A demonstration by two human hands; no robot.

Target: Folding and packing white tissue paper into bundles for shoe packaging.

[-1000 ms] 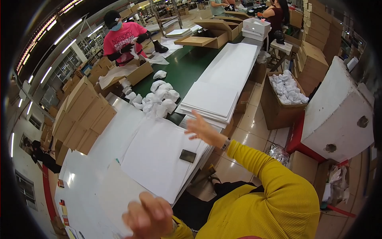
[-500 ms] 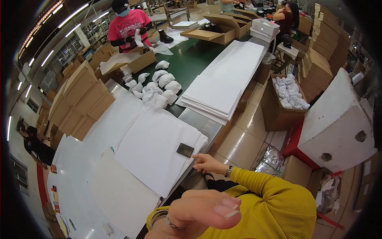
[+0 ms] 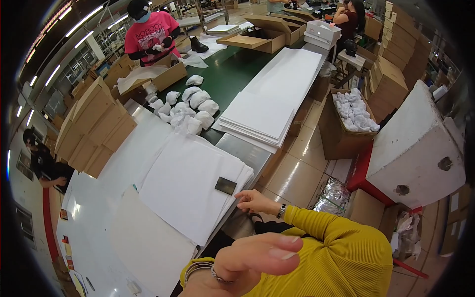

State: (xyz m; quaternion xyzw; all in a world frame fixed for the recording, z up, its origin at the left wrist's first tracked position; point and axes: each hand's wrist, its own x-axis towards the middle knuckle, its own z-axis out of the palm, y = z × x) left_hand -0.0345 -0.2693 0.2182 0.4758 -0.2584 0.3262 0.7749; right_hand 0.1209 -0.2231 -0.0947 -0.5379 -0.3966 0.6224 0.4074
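Observation:
Close to the camera at the bottom, my left hand (image 3: 247, 260) is raised with fingers stretched out, bracelets and a ring on it. Nothing shows in its grasp, though its underside is hidden. My right hand (image 3: 257, 202), watch on the wrist, hovers by the right edge of a stack of large white paper sheets (image 3: 185, 180). Its fingers are apart and hold nothing. A small dark rectangular block (image 3: 225, 185) lies on the stack near my right fingertips. Beside the stack to the left, a cream-coloured sheet (image 3: 148, 232) lies on the table.
Several white paper wads (image 3: 200, 100) sit on a green surface (image 3: 232, 69) ahead. More paper sheets (image 3: 277, 94) are piled beyond. Folded cartons (image 3: 94, 133) stand at left. A carton of wads (image 3: 354, 111) is on the floor at right. A co-worker in pink (image 3: 151, 34) stands across.
The whole view has shifted slightly. My hands keep nearly the same pose. The co-worker in pink has lowered the white piece held up before, and the person at far left has moved an arm.

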